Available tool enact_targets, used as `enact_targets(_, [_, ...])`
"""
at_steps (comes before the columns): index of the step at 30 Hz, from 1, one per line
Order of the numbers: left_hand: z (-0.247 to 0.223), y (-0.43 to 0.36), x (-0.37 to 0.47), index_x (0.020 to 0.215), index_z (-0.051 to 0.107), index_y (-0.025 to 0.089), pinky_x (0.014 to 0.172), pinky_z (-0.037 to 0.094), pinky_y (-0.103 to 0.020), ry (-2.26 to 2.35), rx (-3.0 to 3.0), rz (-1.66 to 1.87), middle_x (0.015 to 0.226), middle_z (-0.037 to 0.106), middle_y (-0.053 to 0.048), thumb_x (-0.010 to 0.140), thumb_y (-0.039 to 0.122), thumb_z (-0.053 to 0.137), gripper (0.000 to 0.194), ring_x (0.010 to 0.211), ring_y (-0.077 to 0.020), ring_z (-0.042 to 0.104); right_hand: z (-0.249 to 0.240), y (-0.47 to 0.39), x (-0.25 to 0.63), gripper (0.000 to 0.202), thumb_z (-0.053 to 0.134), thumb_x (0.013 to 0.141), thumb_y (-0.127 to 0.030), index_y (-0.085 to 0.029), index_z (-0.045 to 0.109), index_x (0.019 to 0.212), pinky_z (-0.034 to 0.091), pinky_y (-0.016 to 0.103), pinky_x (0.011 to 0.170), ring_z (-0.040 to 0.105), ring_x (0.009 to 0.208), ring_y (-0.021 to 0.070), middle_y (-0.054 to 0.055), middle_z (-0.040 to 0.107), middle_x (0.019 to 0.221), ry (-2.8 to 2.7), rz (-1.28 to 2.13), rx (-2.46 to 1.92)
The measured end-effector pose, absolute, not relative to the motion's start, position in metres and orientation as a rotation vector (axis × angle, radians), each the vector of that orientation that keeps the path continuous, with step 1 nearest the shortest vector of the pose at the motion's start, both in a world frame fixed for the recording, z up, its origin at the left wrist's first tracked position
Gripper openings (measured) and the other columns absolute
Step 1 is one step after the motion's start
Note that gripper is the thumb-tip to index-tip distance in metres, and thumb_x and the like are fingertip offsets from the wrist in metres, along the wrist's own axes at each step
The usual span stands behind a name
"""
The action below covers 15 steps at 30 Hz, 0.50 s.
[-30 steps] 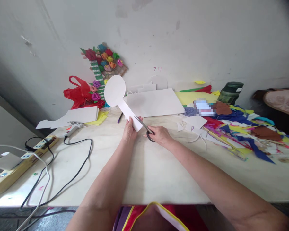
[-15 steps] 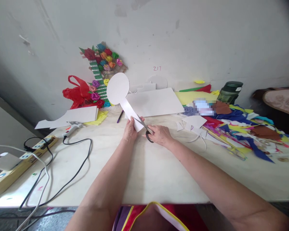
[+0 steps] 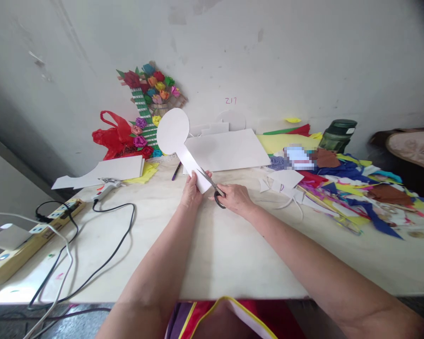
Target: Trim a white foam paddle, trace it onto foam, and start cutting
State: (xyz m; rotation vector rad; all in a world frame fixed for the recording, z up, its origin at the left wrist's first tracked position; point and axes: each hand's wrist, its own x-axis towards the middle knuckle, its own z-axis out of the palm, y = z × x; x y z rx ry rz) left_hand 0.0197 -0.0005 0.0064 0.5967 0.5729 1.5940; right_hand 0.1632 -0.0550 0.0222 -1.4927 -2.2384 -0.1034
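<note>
A white paper cutout (image 3: 174,131) with a round head and a long strip below is raised over the table, tilted to the left. My left hand (image 3: 191,189) grips the lower end of its strip, fingers closed. In my right hand (image 3: 234,197) is a pair of scissors (image 3: 217,190) with dark handles, its blades pointing up and left across the strip near my left fingers. Whether the blades are fully closed on the paper is hard to make out. Behind the hands lies a large white board (image 3: 229,149).
A glue gun (image 3: 108,188) with a looping black cord and a power strip (image 3: 38,230) lie at left. Paper flowers (image 3: 159,87) and a red bag (image 3: 113,134) stand against the wall. Coloured scraps (image 3: 360,188), white offcuts (image 3: 284,181) and a dark green bottle (image 3: 338,135) are at right.
The scissors' blades have shifted slightly up and left over the strip. The cutout's round head has dipped a little; both hands stay nearly in place.
</note>
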Motion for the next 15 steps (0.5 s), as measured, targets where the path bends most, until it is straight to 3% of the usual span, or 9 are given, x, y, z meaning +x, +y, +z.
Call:
enact_targets(8, [0.003, 0.002, 0.02, 0.106, 0.047, 0.018, 0.078, 0.048, -0.036, 0.571, 0.616, 1.597, 0.084, 0.065, -0.008, 0.08, 0.033, 0.05, 0.031, 0.079, -0.0189, 0.063, 0.024, -0.056, 0.162, 0.027, 0.044, 0.077, -0.046, -0.025, 0.059, 0.085, 0.031, 0.024, 0.057, 0.059, 0.074, 0.0165, 0.002, 0.067, 0.079, -2.231, -0.048, -1.465])
enact_targets(13, [0.002, 0.004, 0.016, 0.1, 0.048, 0.017, 0.071, 0.05, -0.034, 0.629, 0.632, 1.618, 0.076, 0.064, -0.006, 0.078, 0.033, 0.053, 0.028, 0.068, -0.0167, 0.063, 0.016, -0.043, 0.171, 0.034, 0.047, 0.073, -0.049, -0.026, 0.059, 0.095, 0.035, 0.024, 0.059, 0.06, 0.074, 0.0174, 0.002, 0.067, 0.079, -1.957, 0.009, -1.609])
enact_targets(15, [0.003, 0.004, 0.015, 0.097, 0.049, 0.017, 0.07, 0.05, -0.032, 0.681, 0.62, 1.624, 0.072, 0.064, -0.005, 0.077, 0.033, 0.054, 0.026, 0.065, -0.0154, 0.063, 0.013, -0.036, 0.178, 0.035, 0.048, 0.071, -0.051, -0.025, 0.062, 0.088, 0.035, 0.025, 0.058, 0.059, 0.072, 0.018, 0.003, 0.067, 0.076, -1.881, 0.027, -1.702])
